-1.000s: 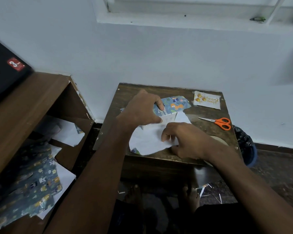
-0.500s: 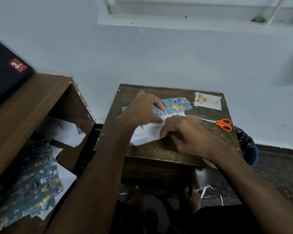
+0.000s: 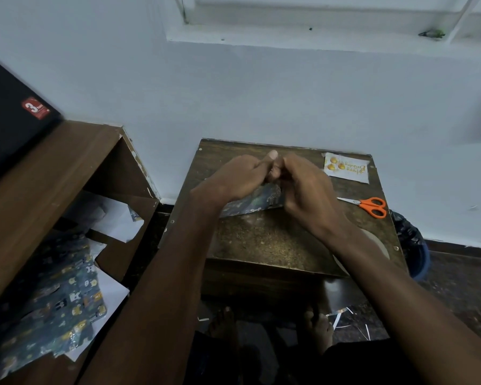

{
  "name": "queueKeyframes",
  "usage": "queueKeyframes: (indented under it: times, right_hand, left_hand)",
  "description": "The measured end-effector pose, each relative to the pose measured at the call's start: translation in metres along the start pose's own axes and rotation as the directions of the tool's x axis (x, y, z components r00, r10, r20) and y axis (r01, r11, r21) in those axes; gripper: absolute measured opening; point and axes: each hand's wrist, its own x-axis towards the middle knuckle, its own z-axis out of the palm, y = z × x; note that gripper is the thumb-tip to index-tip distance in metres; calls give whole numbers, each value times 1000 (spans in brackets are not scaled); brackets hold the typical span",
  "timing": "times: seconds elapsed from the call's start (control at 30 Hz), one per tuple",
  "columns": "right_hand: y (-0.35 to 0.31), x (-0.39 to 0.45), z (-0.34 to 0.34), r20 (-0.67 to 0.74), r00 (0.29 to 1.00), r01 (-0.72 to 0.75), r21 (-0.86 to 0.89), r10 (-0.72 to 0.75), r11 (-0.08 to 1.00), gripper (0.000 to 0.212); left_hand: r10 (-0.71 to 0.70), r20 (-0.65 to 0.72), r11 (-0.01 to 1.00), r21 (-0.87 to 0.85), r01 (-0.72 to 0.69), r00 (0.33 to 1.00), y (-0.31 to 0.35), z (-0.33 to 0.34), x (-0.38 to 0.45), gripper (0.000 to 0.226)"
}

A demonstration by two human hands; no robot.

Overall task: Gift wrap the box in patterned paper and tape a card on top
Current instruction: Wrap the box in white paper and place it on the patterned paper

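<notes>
The box wrapped in dark patterned paper [image 3: 254, 201] lies mid-worktop, mostly hidden under both hands. The white card [image 3: 346, 167] with orange balloons lies flat at the far right corner, well apart.

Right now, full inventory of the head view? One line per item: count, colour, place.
patterned paper: 1, dark blue with small figures, middle of the table, folded up under both hands; the box inside is hidden
card: 1, white with yellow print, far right corner of the table
scissors: 1, orange handles, right edge of the table
tape roll: 1, pale, near right corner, partly behind the right forearm
table: 1, dark brown wood, centre
paper scraps: several, blue patterned and white, shelf at left
bin: 1, blue with black liner, right of the table
left hand: grips the paper's top edge
right hand: grips the same edge
</notes>
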Motion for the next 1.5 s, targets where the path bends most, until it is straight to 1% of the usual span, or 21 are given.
queueKeyframes:
  times: [0.07, 0.13, 0.17, 0.2, 0.23, 0.3, 0.33, 0.43, 0.53, 0.6, 0.7, 0.73, 0.87, 0.97, 1.07, 1.2, 1.33, 1.5]
  right_hand:
    - [2, 5, 4, -35, 999, -4, 1, 4, 1000, 39]
    - [3, 10, 7, -60, 998, -36, 15, 37, 999, 39]
    - [4, 11, 9, -68, 996, -59, 18, 60, 998, 39]
    - [5, 13, 10, -74, 994, -79, 17, 80, 997, 38]
    - [7, 15, 11, -75, 993, -92, 17, 93, 996, 37]
    - [13, 18, 13, -69, 991, -108, 45, 111, 993, 34]
    - [16, 20, 14, -64, 990, -119, 69, 123, 991, 34]
    - [21, 22, 19, -72, 987, -136, 92, 143, 986, 36]
    - [19, 19, 25, -113, 985, -137, -54, 131, 989, 37]
    - [20, 18, 25, -146, 981, -142, -108, 126, 984, 33]
    - [24, 15, 25, -180, 973, -157, -42, 147, 987, 29]
    - [24, 12, 26, -178, 972, -160, -16, 154, 987, 27]
    - [22, 2, 29, -128, 977, -169, 8, 169, 986, 20]
    - [22, 3, 27, -112, 969, -218, 38, 221, 975, 20]
    - [22, 3, 28, -94, 969, -228, 21, 229, 973, 20]
    - [22, 3, 29, -88, 971, -224, 4, 224, 975, 20]
    - [22, 3, 28, -87, 971, -222, 3, 222, 975, 20]
    - [23, 3, 29, -86, 970, -228, -12, 226, 974, 22]
  left_hand:
    - [-33, 6, 998, -56, 33, 999, 0, -2, -1, 81]
    - [-32, 6, 996, -81, 32, 999, -4, -4, -1, 84]
    - [-35, 9, 995, -91, 36, 999, -6, -6, -1, 81]
    - [-31, 15, 994, -103, 32, 999, -8, -8, -1, 70]
    - [-29, 23, 994, -104, 31, 999, -9, -9, -2, 55]
    - [-16, 36, 999, -44, 18, 999, -9, -11, -3, 24]
    - [-9, 33, 1000, 0, 9, 999, -9, -10, -3, 13]
    - [1, 8, 995, 98, -2, 1000, -8, -10, -2, 16]
    - [6, -10, 994, 110, -5, 1000, -7, -10, -3, 12]
    - [6, -23, 994, 107, -3, 1000, -7, -10, -4, 12]
    - [-5, -60, 996, 93, 11, 998, -8, -11, -3, 7]
    - [-12, -70, 995, 98, 19, 997, -8, -11, -3, 8]
    - [-52, -99, 987, 147, 66, 994, -7, -14, -4, 9]
    - [-59, -100, 980, 182, 76, 993, -7, -16, -4, 13]
    - [-35, -82, 977, 209, 52, 996, -8, -17, -3, 17]
    - [-10, -74, 964, 266, 29, 997, -11, -21, -3, 11]
    - [5, -68, 953, 302, 16, 998, -13, -22, -2, 13]
    - [17, -110, 955, 295, 16, 994, -14, -22, -4, 9]
